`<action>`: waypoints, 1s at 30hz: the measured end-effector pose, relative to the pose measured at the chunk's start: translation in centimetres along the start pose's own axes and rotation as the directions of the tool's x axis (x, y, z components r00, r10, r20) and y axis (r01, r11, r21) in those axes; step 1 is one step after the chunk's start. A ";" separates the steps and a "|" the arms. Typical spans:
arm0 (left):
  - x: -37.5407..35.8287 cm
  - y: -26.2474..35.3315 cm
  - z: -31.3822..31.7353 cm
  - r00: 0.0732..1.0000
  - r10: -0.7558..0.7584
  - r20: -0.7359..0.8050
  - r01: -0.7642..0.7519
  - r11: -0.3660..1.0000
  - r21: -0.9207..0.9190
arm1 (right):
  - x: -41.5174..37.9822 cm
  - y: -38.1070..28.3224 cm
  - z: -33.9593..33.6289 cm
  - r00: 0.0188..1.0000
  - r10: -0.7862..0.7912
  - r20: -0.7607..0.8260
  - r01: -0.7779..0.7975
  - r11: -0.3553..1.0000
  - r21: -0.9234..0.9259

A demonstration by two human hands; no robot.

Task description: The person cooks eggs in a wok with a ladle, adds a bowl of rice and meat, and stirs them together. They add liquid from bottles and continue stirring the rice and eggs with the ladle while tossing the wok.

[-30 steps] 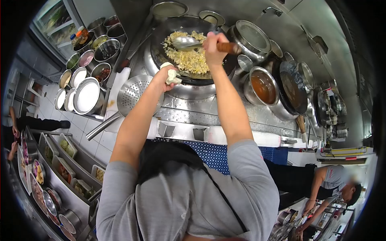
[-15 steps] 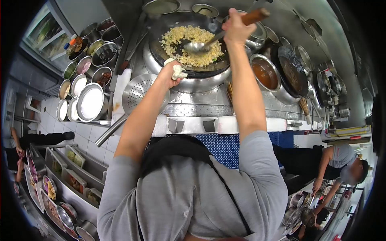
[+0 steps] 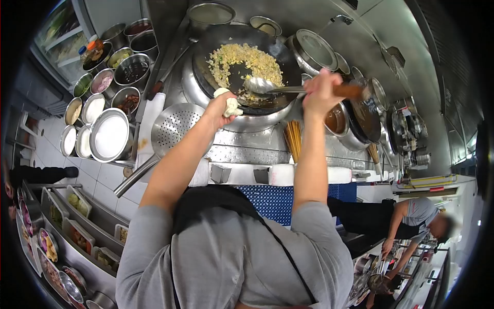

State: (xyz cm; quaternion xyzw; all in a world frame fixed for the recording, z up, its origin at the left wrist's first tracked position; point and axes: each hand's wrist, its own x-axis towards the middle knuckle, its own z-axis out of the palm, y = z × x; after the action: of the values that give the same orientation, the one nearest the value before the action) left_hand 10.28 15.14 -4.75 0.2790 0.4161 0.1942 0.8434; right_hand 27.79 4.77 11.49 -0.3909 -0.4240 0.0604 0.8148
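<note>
Gripping a white folded cloth (image 3: 230, 104) at the near rim of the big black round wok (image 3: 288, 56), the left hand (image 3: 220, 109) steadies it. Fisted on a wooden-handled steel ladle (image 3: 260, 85), the right hand (image 3: 320, 92) rests its bowl among yellow fried rice (image 3: 252, 59) inside the wok. A perforated steel strainer (image 3: 172, 126) lies left of the wok.

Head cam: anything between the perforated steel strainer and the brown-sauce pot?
Yes: the large black wok of fried rice on its steel ring, gripped by the left hand with a white cloth.

wok handle hidden under cloth (image 3: 230, 104), tray (image 3: 49, 247) contents too small, perhaps vegetables, co-worker (image 3: 411, 221) partly cut off
</note>
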 end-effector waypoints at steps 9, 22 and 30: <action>0.4 0.7 0.5 1.000 0.001 -0.020 -0.001 1.000 -0.009 | 8.0 3.9 -2.6 0.955 -0.054 -0.291 0.040 0.998 -0.055; -7.3 -0.1 3.8 0.997 -0.004 -0.077 -0.015 0.969 -0.245 | 6.6 -2.2 7.4 0.961 0.196 -0.195 -0.224 0.965 -0.134; -14.7 -3.4 4.2 0.996 -0.084 -0.014 0.078 0.965 -0.250 | 12.9 -8.9 8.1 0.960 0.279 -0.034 -0.281 0.949 -0.140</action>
State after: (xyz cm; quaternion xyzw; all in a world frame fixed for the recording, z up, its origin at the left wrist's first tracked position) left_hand 5.49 3.00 3.86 0.1511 0.4097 0.2137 0.8738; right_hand 27.90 8.96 28.61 -0.5049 -0.3620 0.1421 0.7706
